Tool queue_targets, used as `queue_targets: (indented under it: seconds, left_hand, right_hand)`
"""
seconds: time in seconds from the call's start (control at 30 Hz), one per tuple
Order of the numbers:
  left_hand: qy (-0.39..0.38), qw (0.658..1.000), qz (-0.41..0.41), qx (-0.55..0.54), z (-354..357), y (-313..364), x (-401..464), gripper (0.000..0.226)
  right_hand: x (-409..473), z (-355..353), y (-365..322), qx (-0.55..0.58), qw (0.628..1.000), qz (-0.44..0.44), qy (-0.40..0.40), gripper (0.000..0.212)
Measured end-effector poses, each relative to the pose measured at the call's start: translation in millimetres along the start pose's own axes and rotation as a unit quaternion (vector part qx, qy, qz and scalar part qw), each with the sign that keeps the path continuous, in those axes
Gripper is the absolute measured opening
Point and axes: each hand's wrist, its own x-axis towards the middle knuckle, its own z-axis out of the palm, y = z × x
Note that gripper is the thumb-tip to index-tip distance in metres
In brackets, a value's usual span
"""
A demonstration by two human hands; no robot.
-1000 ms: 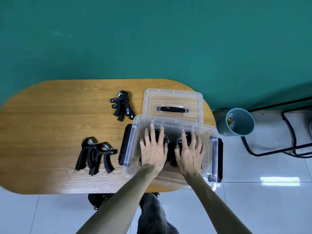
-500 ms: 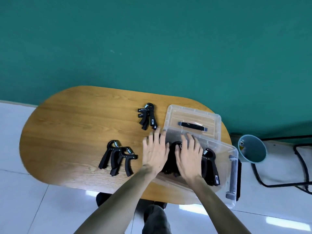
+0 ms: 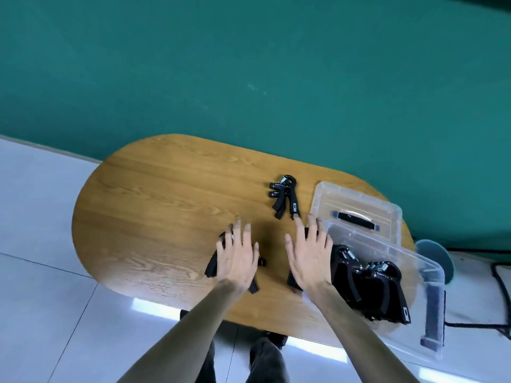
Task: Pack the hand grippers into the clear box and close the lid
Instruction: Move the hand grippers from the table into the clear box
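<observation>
Worktop [image 3: 154, 217]: oval wood top, I see it from above w/ green wall behind, white tile floor below.
Clear box [image 3: 409, 261]: sits at the right end of the worktop, partly overhanging the near-right edge; open, no lid on it.
Lid [image 3: 356, 200]: lies flat by the far edge, just behind the box, black handle up.
Packed hand grippers [image 3: 370, 288]: several black ones inside the box, bunched toward its left wall, springs pointing to the far side.
Far pair [image 3: 284, 196]: two black hand grippers stacked near the far edge, left of the lid, apart from both hands.
Near pair [image 3: 213, 266]: black hand grippers close to the near edge, mostly hidden under my left hand.
Left hand [image 3: 239, 258]: palm down over the near pair, fingers spread & straight, grip released; can't tell if it touches them.
Right hand [image 3: 311, 258]: palm down by the box's left wall, fingers splayed, grip released, holding nothing; fingertips reach the box's far-left corner.
Black flat item [image 3: 293, 283]: under the box & right hand, only an edge shows, can't ID it.
</observation>
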Motion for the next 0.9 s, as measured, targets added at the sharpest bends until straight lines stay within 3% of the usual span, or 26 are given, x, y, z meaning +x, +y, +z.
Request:
queue_targets:
  seconds: [0.2, 0.5, 0.9]
  left_hand:
    - [-0.046, 0.998, 0.030, -0.034, 13, -49, 11, 0.063]
    - [-0.109, 0.992, 0.041, -0.048, 76, -83, 17, 0.066]
    - [-0.052, 0.995, 0.072, -0.054, 140, -90, 53, 0.087]
  right_hand:
    - [16, 14, -36, -0.046, 0.998, 0.008, -0.051, 0.061]
    - [62, 57, -48, -0.070, 0.993, -0.012, -0.099, 0.058]
    - [161, 142, -25, -0.050, 0.985, 0.046, -0.158, 0.068]
